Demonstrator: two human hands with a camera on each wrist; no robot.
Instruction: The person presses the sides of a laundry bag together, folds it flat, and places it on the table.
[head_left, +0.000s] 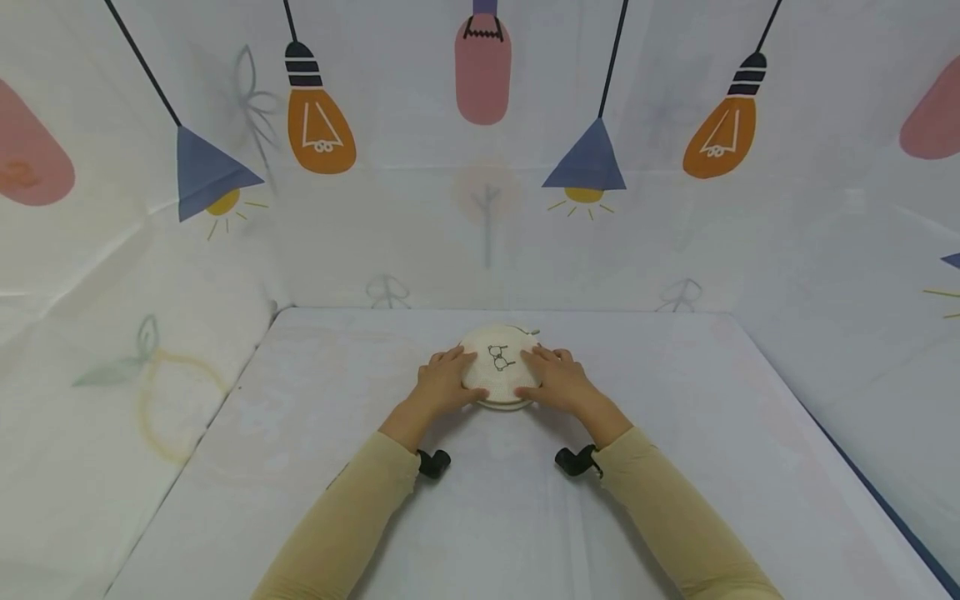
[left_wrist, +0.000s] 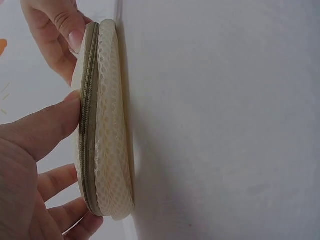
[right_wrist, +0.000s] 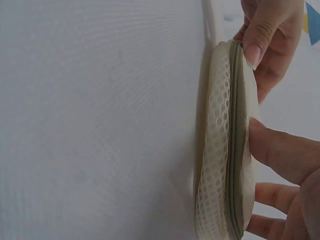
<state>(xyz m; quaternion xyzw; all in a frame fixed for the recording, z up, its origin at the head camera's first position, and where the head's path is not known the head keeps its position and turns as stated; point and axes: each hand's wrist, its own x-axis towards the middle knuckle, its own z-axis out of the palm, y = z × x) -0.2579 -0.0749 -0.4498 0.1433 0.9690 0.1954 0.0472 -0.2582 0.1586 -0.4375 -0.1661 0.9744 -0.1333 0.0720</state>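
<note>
A round cream zippered mesh pouch (head_left: pixel 501 379) lies on the table, with a small glasses drawing on its lid. Its olive zip (left_wrist: pixel 88 120) looks closed along the near side, above a honeycomb mesh wall (right_wrist: pixel 212 150). From the left, my left hand (head_left: pixel 444 383) holds the pouch's edge, its thumb on the near rim and its fingers spread round the side. Opposite it, my right hand (head_left: pixel 562 382) grips the right edge in the same way. Both wrist views show thumbs against the lid beside the zip; some fingertips are hidden behind the pouch.
A white cloth covers the table (head_left: pixel 502 517). Patterned white fabric walls (head_left: pixel 420 225), printed with lamps and bulbs, stand behind it and at both sides. A black wrist device (head_left: pixel 576 461) sits under the right sleeve cuff, another (head_left: pixel 433 463) under the left.
</note>
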